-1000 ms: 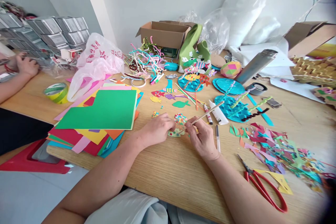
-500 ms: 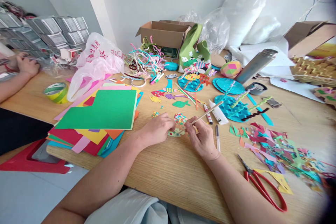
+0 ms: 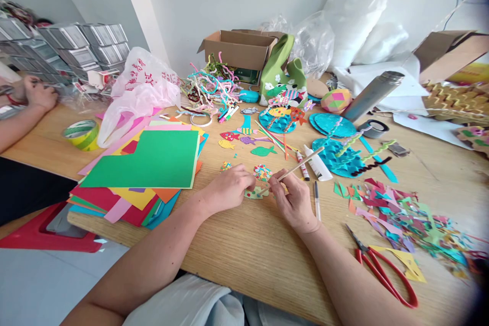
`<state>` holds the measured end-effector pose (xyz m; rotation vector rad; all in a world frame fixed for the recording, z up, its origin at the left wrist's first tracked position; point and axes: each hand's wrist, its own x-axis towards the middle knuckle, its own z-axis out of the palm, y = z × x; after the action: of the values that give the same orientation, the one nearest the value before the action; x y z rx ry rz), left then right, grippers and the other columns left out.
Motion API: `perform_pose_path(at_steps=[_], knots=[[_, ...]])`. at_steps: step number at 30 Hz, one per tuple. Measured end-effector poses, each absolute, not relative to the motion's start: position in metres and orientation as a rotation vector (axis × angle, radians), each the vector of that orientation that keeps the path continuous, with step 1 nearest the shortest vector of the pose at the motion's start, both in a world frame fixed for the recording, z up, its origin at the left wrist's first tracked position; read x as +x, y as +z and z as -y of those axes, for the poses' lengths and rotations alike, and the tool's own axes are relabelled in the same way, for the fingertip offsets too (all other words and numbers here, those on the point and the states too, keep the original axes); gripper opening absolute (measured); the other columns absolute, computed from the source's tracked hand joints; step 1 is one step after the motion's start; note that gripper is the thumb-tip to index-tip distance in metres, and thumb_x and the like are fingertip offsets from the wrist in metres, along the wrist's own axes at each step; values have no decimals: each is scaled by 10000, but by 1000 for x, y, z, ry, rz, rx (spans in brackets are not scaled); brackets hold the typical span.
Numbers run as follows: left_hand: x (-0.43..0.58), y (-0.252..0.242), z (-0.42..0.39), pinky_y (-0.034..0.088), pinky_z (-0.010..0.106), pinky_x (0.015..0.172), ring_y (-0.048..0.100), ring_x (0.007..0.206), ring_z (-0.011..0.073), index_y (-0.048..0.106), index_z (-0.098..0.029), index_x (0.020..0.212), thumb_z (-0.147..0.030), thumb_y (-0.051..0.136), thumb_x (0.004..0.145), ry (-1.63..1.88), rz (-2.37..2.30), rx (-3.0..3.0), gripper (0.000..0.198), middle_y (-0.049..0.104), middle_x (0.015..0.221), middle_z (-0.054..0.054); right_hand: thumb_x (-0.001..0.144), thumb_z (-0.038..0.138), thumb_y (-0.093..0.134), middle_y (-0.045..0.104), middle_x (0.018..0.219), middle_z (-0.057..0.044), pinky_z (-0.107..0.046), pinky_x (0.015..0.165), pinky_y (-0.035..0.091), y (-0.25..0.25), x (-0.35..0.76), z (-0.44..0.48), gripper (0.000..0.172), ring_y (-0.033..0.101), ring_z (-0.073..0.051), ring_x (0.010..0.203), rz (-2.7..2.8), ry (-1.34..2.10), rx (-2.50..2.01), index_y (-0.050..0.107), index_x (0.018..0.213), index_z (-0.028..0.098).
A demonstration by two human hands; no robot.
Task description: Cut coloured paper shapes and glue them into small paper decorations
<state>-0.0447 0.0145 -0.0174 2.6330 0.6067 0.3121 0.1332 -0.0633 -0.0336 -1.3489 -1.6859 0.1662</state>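
Observation:
My left hand [image 3: 229, 187] rests on the wooden table [image 3: 248, 254], fingers curled and pinching the edge of a small decorated paper cutout [image 3: 255, 193]. My right hand [image 3: 294, 198] grips a thin wooden stick [image 3: 301, 164] that slants up to the right, its lower tip touching the cutout. A second dotted paper piece [image 3: 262, 171] lies just behind the cutout.
A stack of coloured paper with a green sheet [image 3: 153, 160] on top lies to the left. Red scissors [image 3: 382, 270] and paper scraps [image 3: 401, 214] lie to the right. Blue discs [image 3: 336, 158], paper fish, a glue tube [image 3: 317, 163], markers, pipe cleaners and boxes crowd the back. Another person's hand [image 3: 38, 96] is far left.

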Motion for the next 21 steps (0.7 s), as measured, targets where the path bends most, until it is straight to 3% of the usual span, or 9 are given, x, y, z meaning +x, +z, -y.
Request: perform_pose_path(at_steps=[21], knots=[[-44,-16,-14,443,289,810,561,947,197,630,-155,816,65,455,779,296,-616,2636,284,649,836,46,947,262,453,560,635,-16,-290,556,396,-35,134,64,243,526,-166,589,1698,170,-1361,487,709,225]])
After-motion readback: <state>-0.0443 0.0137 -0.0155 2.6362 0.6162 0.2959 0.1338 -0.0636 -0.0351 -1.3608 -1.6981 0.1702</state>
